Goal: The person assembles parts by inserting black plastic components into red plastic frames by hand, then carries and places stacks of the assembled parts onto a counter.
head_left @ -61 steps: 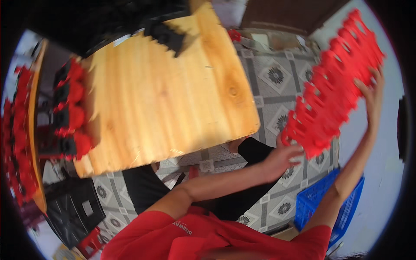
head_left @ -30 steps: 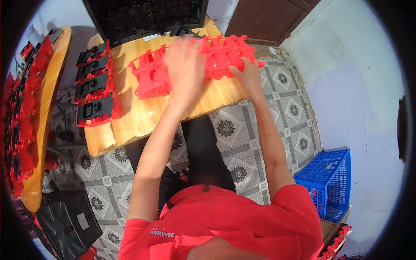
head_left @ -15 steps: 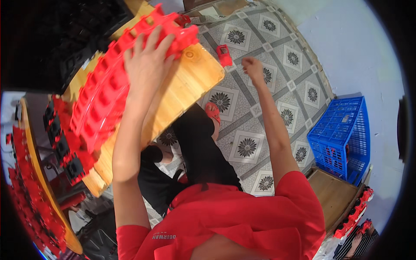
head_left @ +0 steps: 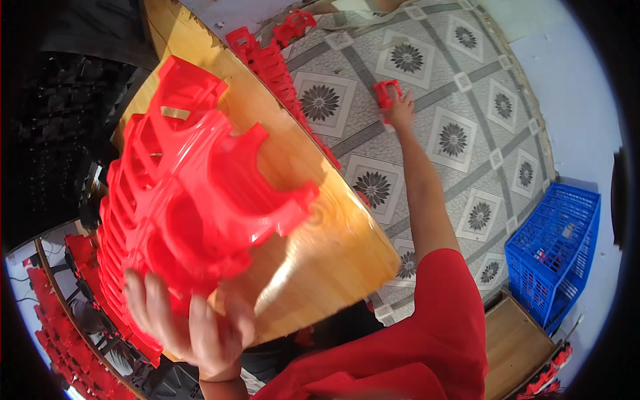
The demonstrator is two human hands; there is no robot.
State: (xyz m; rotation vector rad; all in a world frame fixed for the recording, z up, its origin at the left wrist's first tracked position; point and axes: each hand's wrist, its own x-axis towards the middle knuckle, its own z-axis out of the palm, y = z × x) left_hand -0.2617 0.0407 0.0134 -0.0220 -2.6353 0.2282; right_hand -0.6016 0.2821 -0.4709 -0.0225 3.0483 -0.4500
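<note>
Red ribbed plastic row [head_left: 177, 167], long, open-framed; lies along the left side of the wooden tabletop [head_left: 333, 267], slanting, one end toward the camera. Whether its units are joined or nested: cannot tell.

Left hand [head_left: 200, 327]: at the row's near lower edge; fingers partly curled, spread a little, overlapping the plastic. Firm grip or mere steadying: cannot tell.

Right hand [head_left: 402, 110]: arm stretched out over the patterned floor [head_left: 467, 107]; fingers at a small red piece [head_left: 385, 93], seemingly touching it. Finger closure too small to tell.

Step in hand, by judgement: one side minds the large row while the other reaches for the loose piece. Next move calls for a secure pinch on the small frame, with the left hand keeping the row steady on the tabletop.

Also present: second red strip [head_left: 283, 90], beyond the tabletop's far edge, its support hidden; blue crate [head_left: 553, 247], at right beside the wall; black ridged panel [head_left: 53, 133], at left.
</note>
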